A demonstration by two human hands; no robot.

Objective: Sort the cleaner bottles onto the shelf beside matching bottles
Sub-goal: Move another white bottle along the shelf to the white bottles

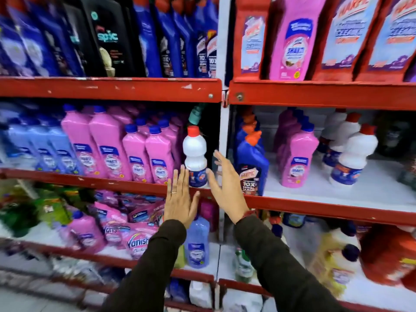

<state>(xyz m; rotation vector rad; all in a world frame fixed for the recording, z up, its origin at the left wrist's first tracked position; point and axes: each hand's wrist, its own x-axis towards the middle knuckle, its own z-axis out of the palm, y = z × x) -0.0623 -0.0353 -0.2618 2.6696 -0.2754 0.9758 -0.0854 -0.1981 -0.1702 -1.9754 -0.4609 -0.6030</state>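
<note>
A white bottle with a red cap [195, 154] stands upright at the right end of the left middle shelf [112, 182], beside pink bottles [135, 154]. My left hand [180, 198] is flat and open just left of its base. My right hand [225, 183] is open just to its right, fingers spread, thumb close to the label. Neither hand grips it. Matching white red-capped bottles [351, 158] stand on the right middle shelf [326, 209]. A pink bottle [295, 161] and a blue bottle with an orange cap [252, 167] stand there too.
A white upright post [222, 131] divides the two shelf bays. The top shelf holds blue, black, red and pink bottles. The lower shelf holds pink pouches [135, 230], a pale blue bottle [198, 242] and yellow and red bottles. Light blue bottles [45, 149] fill the far left.
</note>
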